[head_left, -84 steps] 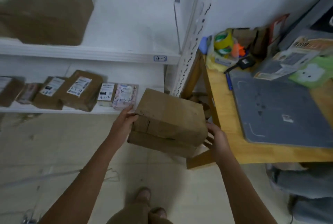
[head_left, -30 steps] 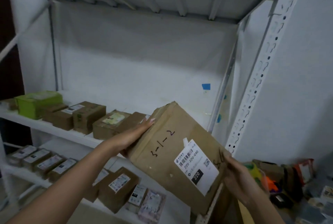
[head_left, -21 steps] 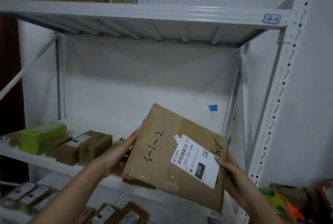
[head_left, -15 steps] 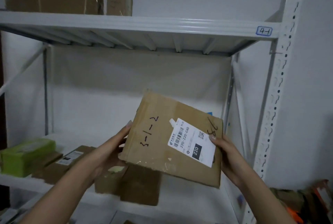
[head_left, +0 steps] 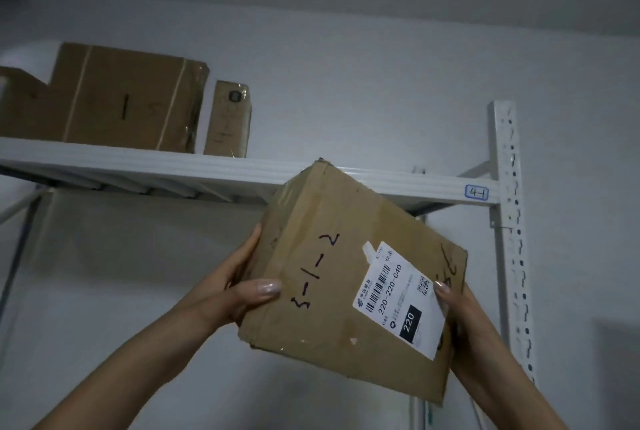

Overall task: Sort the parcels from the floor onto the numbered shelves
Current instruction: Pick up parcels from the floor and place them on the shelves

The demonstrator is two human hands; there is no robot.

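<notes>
A brown cardboard parcel (head_left: 332, 277) with handwritten digits and a white shipping label is held up, tilted, in front of the white shelf (head_left: 214, 170). Its top corner overlaps the shelf's front edge. My left hand (head_left: 239, 287) grips its left side, thumb on the front face. My right hand (head_left: 460, 312) grips its right side, thumb by the label. The shelf bears a small tag reading 4-1 (head_left: 476, 192) at its right end.
On the shelf stand a large taped box (head_left: 128, 100), a lower box (head_left: 17, 107) to its left and a slim upright box (head_left: 228, 118). A perforated white upright (head_left: 509, 221) bounds the shelf on the right. White wall lies behind.
I lifted the parcel from near the floor to the height of the 4-1 shelf. The view tilted up, so lower shelves have dropped out of sight.
</notes>
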